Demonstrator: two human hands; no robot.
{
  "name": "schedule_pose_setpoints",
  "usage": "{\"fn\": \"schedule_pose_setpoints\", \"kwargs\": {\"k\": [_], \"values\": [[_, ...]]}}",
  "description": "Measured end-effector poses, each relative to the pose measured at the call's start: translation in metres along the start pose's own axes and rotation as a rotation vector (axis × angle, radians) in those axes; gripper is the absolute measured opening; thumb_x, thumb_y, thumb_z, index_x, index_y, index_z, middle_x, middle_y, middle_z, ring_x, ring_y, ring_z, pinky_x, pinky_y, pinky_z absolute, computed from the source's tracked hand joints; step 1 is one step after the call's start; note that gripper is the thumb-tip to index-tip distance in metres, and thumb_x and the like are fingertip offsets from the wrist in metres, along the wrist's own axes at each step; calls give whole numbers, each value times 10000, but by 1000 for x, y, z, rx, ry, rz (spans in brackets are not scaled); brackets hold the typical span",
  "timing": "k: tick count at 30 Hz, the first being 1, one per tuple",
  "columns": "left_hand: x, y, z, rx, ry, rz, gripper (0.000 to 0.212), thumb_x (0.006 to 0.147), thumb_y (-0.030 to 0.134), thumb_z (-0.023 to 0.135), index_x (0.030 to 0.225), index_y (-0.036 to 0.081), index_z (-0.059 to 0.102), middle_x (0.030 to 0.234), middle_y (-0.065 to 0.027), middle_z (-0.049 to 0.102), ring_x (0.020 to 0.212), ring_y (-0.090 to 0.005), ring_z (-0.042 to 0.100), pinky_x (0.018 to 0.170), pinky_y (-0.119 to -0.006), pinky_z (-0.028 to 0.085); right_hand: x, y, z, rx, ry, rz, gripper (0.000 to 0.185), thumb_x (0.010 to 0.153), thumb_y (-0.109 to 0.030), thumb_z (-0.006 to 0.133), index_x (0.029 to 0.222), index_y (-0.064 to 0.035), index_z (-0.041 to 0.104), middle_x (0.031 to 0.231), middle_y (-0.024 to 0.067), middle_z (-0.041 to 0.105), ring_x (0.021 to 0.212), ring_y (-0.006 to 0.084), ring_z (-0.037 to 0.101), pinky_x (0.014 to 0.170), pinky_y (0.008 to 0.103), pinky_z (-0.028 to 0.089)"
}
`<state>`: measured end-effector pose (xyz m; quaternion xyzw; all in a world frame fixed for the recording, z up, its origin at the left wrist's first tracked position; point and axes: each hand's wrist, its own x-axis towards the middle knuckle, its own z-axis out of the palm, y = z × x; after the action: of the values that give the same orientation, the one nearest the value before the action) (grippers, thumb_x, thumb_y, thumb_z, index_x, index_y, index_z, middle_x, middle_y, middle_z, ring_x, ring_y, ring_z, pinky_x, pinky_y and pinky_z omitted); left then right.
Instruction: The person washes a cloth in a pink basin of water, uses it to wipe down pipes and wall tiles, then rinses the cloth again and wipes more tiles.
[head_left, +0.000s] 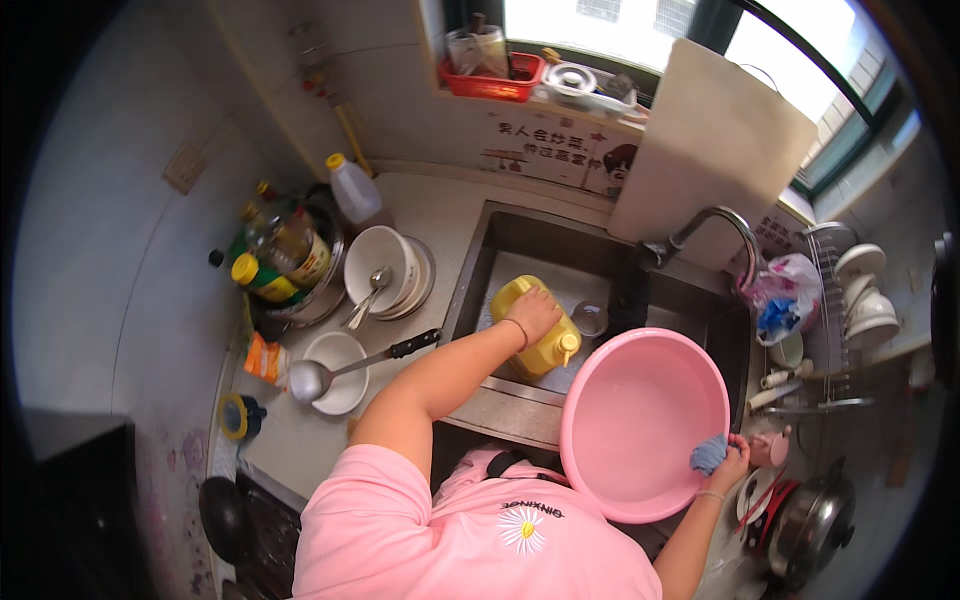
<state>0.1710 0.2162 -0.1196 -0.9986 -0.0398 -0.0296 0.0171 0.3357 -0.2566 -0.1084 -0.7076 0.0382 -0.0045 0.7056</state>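
Observation:
My left hand (534, 313) is closed around the handle of a yellow plastic jug (559, 346), which is in the left part of the steel sink (480, 270) with its spout end towards me. My right hand (733, 463) holds a crumpled blue cloth (709, 454) at the right rim of a large pink basin (645, 420). The basin lies over the front right part of the sink and its edge, and its inside faces up. A small clear round cup or strainer (590, 319) is on the sink floor beside the jug. A curved chrome faucet (720, 217) stands behind the basin.
Left of the sink are stacked white bowls (380, 259) with spoons, a ladle (311, 381) across a white bowl (341, 352), and bottles (281, 244). A cutting board (712, 142) leans behind the sink. At right are a dish rack (829, 300), a plastic bag (791, 296) and a lidded pot (810, 525).

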Motion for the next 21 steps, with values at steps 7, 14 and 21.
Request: {"fn": "schedule_pose_setpoints", "kwargs": {"k": [7, 14, 21], "values": [[2, -34, -9, -124, -107, 123, 165, 741, 136, 546, 863, 135, 657, 844, -67, 618, 908, -228, 584, 857, -376, 396, -14, 11, 7, -149, 146, -79, 297, 725, 87, 405, 940, -9, 586, 876, 52, 561, 758, 126, 530, 704, 250, 455], [-2, -73, -81, -353, 264, 106, 175, 669, 46, 551, 807, 97, 646, 785, -83, 587, 835, -267, 561, 793, -394, 396, -24, -25, 5, 100, 43, 107, 277, 741, 49, 408, 983, -7, 532, 973, 105, 565, 849, 173, 546, 742, 275, 463], [4, -137, -175, -354, 413, 49, 244, 630, 3, 553, 824, 107, 658, 778, -47, 608, 813, -244, 573, 749, -363, 405, -8, 0, -22, 144, 10, 59, 301, 752, 34, 409, 1022, -1, 536, 986, 109, 570, 882, 195, 555, 801, 295, 459]]}}
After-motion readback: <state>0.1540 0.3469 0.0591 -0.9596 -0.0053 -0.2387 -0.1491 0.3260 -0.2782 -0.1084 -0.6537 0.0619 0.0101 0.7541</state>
